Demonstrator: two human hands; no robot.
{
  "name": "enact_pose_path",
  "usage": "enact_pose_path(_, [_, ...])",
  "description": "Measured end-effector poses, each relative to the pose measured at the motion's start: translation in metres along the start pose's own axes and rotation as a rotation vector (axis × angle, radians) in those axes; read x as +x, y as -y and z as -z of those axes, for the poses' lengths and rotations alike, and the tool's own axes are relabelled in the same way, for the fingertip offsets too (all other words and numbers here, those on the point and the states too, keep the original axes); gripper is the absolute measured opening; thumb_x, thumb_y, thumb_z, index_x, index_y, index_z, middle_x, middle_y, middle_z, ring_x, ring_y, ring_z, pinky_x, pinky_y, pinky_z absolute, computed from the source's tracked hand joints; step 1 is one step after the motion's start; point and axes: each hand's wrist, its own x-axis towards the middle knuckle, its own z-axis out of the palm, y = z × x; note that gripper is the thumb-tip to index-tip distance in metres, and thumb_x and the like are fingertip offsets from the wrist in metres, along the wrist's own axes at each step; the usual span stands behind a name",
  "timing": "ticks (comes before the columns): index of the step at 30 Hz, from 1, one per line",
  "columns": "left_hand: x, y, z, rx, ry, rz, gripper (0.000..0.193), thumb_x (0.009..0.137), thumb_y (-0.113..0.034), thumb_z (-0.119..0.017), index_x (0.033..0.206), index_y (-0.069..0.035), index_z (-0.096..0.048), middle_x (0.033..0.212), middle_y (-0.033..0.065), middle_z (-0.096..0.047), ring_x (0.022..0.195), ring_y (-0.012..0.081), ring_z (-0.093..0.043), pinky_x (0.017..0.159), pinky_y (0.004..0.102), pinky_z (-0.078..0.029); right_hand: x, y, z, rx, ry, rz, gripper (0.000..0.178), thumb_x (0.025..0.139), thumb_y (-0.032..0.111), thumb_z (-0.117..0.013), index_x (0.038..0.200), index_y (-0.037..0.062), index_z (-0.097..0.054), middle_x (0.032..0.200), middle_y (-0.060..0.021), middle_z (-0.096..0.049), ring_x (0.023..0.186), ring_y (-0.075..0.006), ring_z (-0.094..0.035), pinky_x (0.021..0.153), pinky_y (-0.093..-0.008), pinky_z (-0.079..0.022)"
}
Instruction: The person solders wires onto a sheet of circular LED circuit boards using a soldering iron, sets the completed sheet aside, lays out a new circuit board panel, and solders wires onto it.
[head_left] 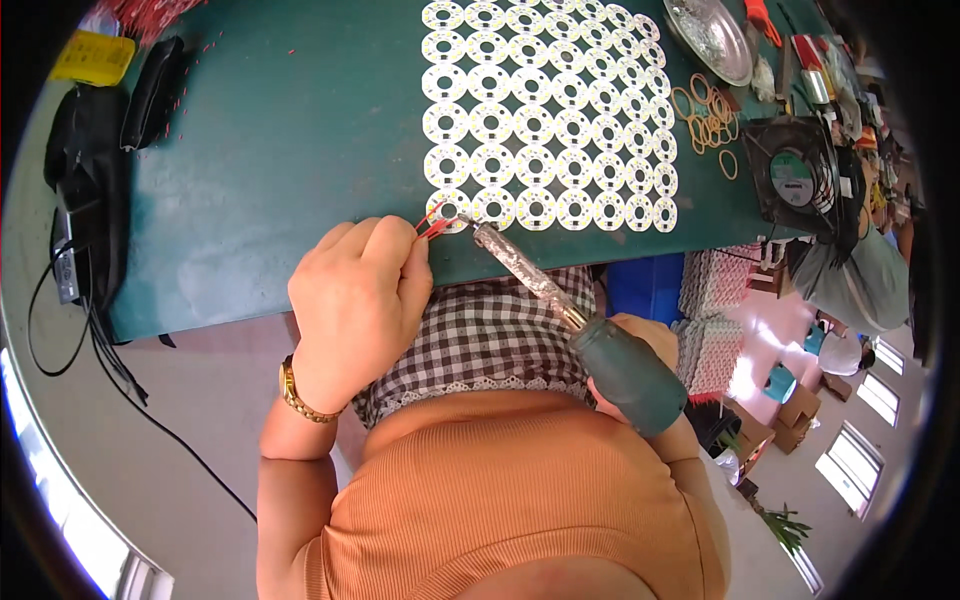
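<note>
My left hand pinches thin red wires at the near left corner of a panel of round white LED circuit boards. Their ends lie on the corner board, which has a dark hole in its centre. In my right hand is a soldering iron with a dark green handle and a worn metal barrel. The iron's tip points at that same corner board, close beside the wires; whether it touches cannot be made out. The handle covers most of my right hand's fingers. The panel lies flat on a green work table.
A heap of red wires and a black pouch lie far left. Rubber bands, a metal dish and a square black fan occupy the right side. Cables hang off the left edge. Another person is beyond the fan.
</note>
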Motion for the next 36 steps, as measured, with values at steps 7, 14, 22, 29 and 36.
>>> enact_pose_path(7, [0.001,0.000,0.000,0.003,0.006,-0.013,0.011,0.080,-0.003,-0.065,0.075,-0.005,-0.056,0.064,0.0098,-0.053,0.055,0.0283,-0.049,0.050,0.0384,-0.038,-0.002,0.018,0.016,0.049,0.171,-0.336,0.032,0.069,0.019,-0.070,0.097,0.0078,-0.063,0.081,-0.0057,-0.062,0.068,-0.0210,-0.057,0.062,-0.0304,-0.046])
enact_pose_path(14, [0.001,0.004,0.012,-0.017,0.005,-0.073,0.015,0.082,-0.004,-0.066,0.075,-0.004,-0.054,0.062,0.0072,-0.051,0.053,0.0241,-0.048,0.048,0.0347,-0.039,0.005,0.015,0.020,0.192,0.175,-0.253,0.029,0.088,0.031,-0.058,0.095,0.0034,-0.055,0.084,-0.0049,-0.055,0.072,-0.0143,-0.051,0.066,-0.0282,-0.042])
enact_pose_path(22, [0.023,0.003,0.018,-0.336,-0.045,0.175,0.010,0.090,-0.004,-0.061,0.081,-0.001,-0.060,0.072,0.0124,-0.058,0.060,0.0269,-0.054,0.056,0.0337,-0.043,0.020,0.026,0.006,0.224,-0.056,-0.257,0.027,0.089,0.027,-0.058,0.096,0.0016,-0.060,0.078,-0.0049,-0.058,0.065,-0.0133,-0.051,0.060,-0.0287,-0.043])
enact_pose_path(29, [0.031,-0.001,0.004,-0.072,0.078,0.213,0.017,0.091,-0.015,-0.062,0.079,-0.005,-0.057,0.068,0.0100,-0.059,0.057,0.0313,-0.056,0.051,0.0398,-0.042,0.030,0.040,0.007,0.151,0.055,-0.611,0.038,0.062,0.016,-0.079,0.099,0.0122,-0.068,0.076,-0.0015,-0.068,0.066,-0.0230,-0.065,0.060,-0.0323,-0.052])
enact_pose_path(36, [0.033,-0.003,0.002,-0.024,0.068,0.206,0.018,0.091,-0.016,-0.063,0.077,-0.007,-0.057,0.066,0.0099,-0.058,0.055,0.0311,-0.055,0.049,0.0400,-0.041,0.020,0.023,-0.008,0.248,-0.012,-0.504,0.030,0.076,0.015,-0.073,0.104,0.0060,-0.067,0.069,-0.0026,-0.063,0.060,-0.0134,-0.059,0.049,-0.0268,-0.043])
